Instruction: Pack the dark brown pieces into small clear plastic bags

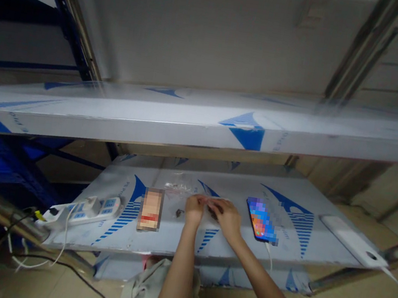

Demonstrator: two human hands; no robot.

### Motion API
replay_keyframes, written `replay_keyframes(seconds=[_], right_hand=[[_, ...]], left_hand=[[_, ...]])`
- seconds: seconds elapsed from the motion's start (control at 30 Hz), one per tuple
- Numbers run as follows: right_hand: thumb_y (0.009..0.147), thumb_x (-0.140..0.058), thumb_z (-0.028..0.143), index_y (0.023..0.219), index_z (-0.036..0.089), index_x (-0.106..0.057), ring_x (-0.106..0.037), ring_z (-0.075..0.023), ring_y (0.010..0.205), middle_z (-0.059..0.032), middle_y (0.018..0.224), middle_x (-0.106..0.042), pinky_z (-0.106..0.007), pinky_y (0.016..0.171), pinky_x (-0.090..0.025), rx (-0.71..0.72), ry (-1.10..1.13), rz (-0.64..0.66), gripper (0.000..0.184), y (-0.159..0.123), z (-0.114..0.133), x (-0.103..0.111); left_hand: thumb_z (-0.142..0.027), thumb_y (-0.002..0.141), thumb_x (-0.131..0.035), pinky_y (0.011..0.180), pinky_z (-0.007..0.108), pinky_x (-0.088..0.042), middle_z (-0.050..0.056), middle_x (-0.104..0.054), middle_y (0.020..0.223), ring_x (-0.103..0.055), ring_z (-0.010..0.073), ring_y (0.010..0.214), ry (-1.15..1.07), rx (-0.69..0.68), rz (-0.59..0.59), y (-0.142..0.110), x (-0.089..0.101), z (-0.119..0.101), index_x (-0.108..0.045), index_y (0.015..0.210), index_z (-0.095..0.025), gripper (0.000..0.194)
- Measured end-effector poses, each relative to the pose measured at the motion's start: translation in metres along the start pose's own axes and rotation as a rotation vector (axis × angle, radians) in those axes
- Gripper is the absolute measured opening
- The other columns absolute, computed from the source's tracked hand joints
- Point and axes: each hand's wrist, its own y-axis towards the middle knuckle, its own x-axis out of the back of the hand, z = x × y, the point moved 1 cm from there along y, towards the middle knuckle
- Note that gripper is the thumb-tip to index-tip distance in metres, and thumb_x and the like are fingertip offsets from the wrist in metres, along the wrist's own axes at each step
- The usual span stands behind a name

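Note:
Both my hands are close together over the middle of the film-covered metal table (pixel 165 242). My left hand (pixel 195 208) is closed, its fingers pinching one side of a small, thin pinkish piece (pixel 209 201) whose kind I cannot make out. From the other side, the curled fingers of my right hand (pixel 226 217) meet the same piece. Under the right fingers shows a small dark object (pixel 213 213), partly hidden. A small dark metallic item (pixel 179 213) lies just left of my left hand. Behind it rests crumpled clear plastic (pixel 177 186).
Left of my hands lies a blurred-out phone-shaped object (pixel 150 212), and to the right a lit phone (pixel 260 221) with a cable. A white power strip (pixel 88 209) is at the left edge, a long white device (pixel 352 240) at the right. A raised shelf (pixel 171 132) crosses in front.

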Motion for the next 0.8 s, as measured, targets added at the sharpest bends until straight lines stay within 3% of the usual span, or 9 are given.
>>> replay_keyframes(seconds=[0.17,0.3,0.47,0.57,0.8], right_hand=[[0.075,-0.050,0.037,0.090,0.026,-0.066,-0.061,-0.0184,0.081,-0.0019,0.089,-0.067,-0.028,0.073,-0.046,-0.144,0.262,0.156,0.024,0.005,-0.014,-0.010],[0.068,-0.057,0.037,0.080,0.020,-0.069,-0.062,-0.0190,0.073,-0.0041,0.079,-0.069,-0.027,0.066,-0.047,-0.277,0.464,0.183,0.024,0.005,-0.033,-0.026],[0.060,-0.060,0.040,0.065,0.014,-0.068,-0.057,-0.0151,0.048,-0.0031,0.054,-0.064,-0.024,0.046,-0.044,-0.448,0.671,0.221,0.027,0.005,-0.045,-0.038],[0.059,-0.058,0.038,0.064,0.014,-0.067,-0.056,-0.0146,0.045,-0.0030,0.053,-0.063,-0.024,0.044,-0.044,-0.532,0.737,0.215,0.026,0.004,-0.045,-0.037],[0.064,-0.045,0.023,0.063,0.015,-0.065,-0.060,-0.0172,0.058,-0.0062,0.062,-0.066,-0.025,0.053,-0.047,-0.355,0.474,0.106,0.021,-0.003,-0.037,-0.037]], left_hand=[[-0.027,0.073,-0.051,0.069,0.024,-0.040,0.006,-0.067,0.079,-0.060,0.0157,0.074,0.151,0.032,-0.024,-0.002,0.005,-0.006,-0.067,0.075,-0.017,0.019],[-0.035,0.072,-0.053,0.065,0.024,-0.040,0.007,-0.067,0.075,-0.059,0.0157,0.069,0.195,0.063,-0.006,-0.003,0.002,-0.005,-0.067,0.072,-0.016,0.023],[-0.039,0.070,-0.054,0.059,0.022,-0.038,0.005,-0.065,0.066,-0.056,0.0134,0.061,0.105,0.029,0.028,0.000,-0.006,0.004,-0.066,0.066,-0.016,0.026],[-0.036,0.071,-0.053,0.056,0.022,-0.036,0.003,-0.063,0.062,-0.053,0.0120,0.057,0.049,-0.019,0.040,0.001,-0.011,0.009,-0.065,0.066,-0.016,0.024],[-0.026,0.072,-0.051,0.066,0.026,-0.035,0.006,-0.062,0.069,-0.052,0.0165,0.070,0.196,-0.111,0.038,-0.002,-0.013,0.009,-0.064,0.069,-0.016,0.016]])
